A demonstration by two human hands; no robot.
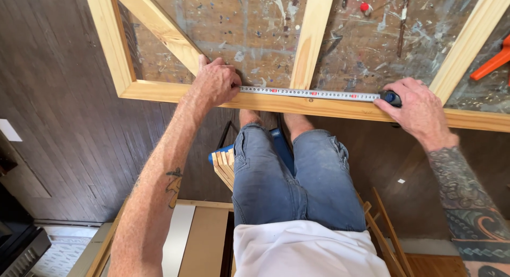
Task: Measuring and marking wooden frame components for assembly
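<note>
Clearly a measuring step is in hand: a tape measure (311,93) lies stretched flat along the near rail of a pale wooden frame (297,104), which rests on a paint-spattered workbench (255,38). The left hand (215,84) presses the tape's free end down on the rail, just beside the spot where a diagonal brace meets it, fingers curled and bearing on the wood. The right hand (419,111) is closed over the tape's dark case (392,98) near the foot of the slanting right-hand member, thumb and fingers gripping it. An upright bar of the frame crosses behind the middle of the tape. An orange tool (491,64) lies at the far right edge of the bench, well apart. By my judgement, reading the mark calls for both hands to keep the blade taut and flush with the rail's edge.
</note>
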